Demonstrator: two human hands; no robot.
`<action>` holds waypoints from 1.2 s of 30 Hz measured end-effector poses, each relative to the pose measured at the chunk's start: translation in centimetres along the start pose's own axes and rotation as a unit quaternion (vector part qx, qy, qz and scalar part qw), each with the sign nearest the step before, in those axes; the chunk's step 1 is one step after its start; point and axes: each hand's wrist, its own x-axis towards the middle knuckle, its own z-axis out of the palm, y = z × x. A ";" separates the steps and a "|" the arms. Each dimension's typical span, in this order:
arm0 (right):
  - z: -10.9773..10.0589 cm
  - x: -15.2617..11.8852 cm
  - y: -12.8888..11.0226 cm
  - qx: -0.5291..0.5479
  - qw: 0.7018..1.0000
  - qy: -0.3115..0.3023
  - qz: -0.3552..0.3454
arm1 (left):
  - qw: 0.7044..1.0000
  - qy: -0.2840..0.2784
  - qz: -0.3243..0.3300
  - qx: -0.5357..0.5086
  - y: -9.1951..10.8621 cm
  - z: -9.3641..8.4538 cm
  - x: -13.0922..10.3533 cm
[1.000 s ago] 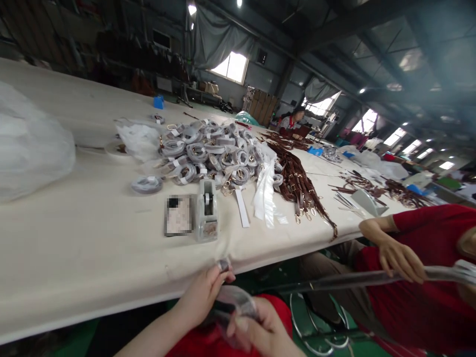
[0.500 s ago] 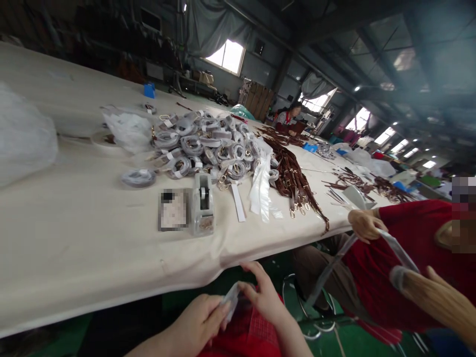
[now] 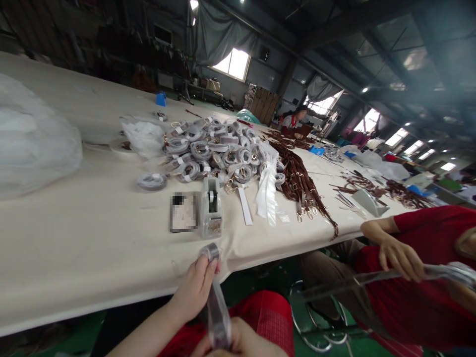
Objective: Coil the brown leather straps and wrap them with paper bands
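My left hand point(image 3: 199, 282) grips one part of a plastic-wrapped strap point(image 3: 216, 310) close to the table's front edge, and a small loop of it shows above my fingers. Lower down, over my lap, my right hand point(image 3: 238, 339) is closed on the strap's other part; the bottom of the frame cuts that hand off. Between both hands the strap runs as a flat, greyish, shiny band. Just beyond my left hand stands a tape dispenser point(image 3: 211, 213), with a blurred-out flat item point(image 3: 184, 213) beside it.
Coiled wrapped straps point(image 3: 223, 148) lie heaped on the cream-covered table point(image 3: 92, 248). White plastic sleeves point(image 3: 267, 193) and brown straps with metal clips point(image 3: 301, 178) are to their right. A plastic bag point(image 3: 37, 139) sits at left. At right, a co-worker in red point(image 3: 427, 248) handles another wrapped strap.
My left hand has moved up to the table edge with the strap, while my right hand has dropped toward my lap. The strap now stretches between them. The co-worker's hands have shifted right.
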 end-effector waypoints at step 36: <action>-1.2 -0.7 -1.6 -0.013 1.000 0.021 -0.001 | 1.000 -0.003 -0.004 0.001 1.1 -0.7 -0.3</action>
